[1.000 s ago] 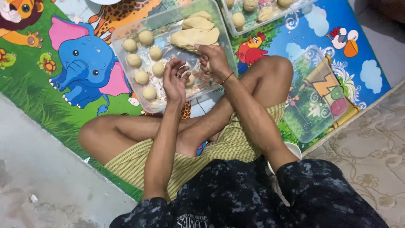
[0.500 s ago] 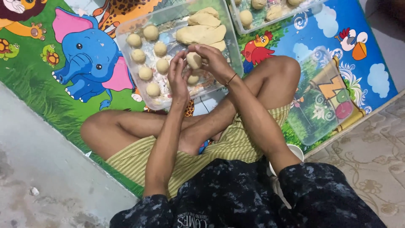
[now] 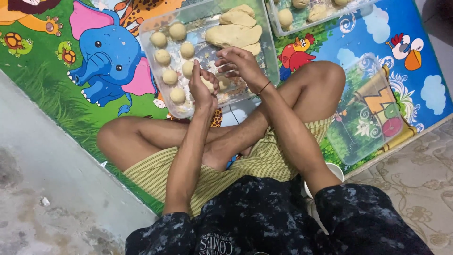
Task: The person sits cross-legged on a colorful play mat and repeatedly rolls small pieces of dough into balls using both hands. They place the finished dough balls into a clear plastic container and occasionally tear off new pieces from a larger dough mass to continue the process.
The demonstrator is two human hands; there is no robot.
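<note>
Now that my right hand has lifted off, open and empty, my left hand alone cups the rolled dough ball over the tray.

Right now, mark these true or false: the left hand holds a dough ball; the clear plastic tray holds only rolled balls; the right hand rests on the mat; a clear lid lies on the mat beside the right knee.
1. The left hand holds a pale round dough ball. True.
2. The clear plastic tray holds only rolled balls. False: a big unshaped dough lump lies at its far end, beyond the balls.
3. The right hand rests on the mat. False: it hovers over the tray, fingers spread.
4. A clear plastic lid lies on the colourful cartoon mat beside the right knee. True.
</note>
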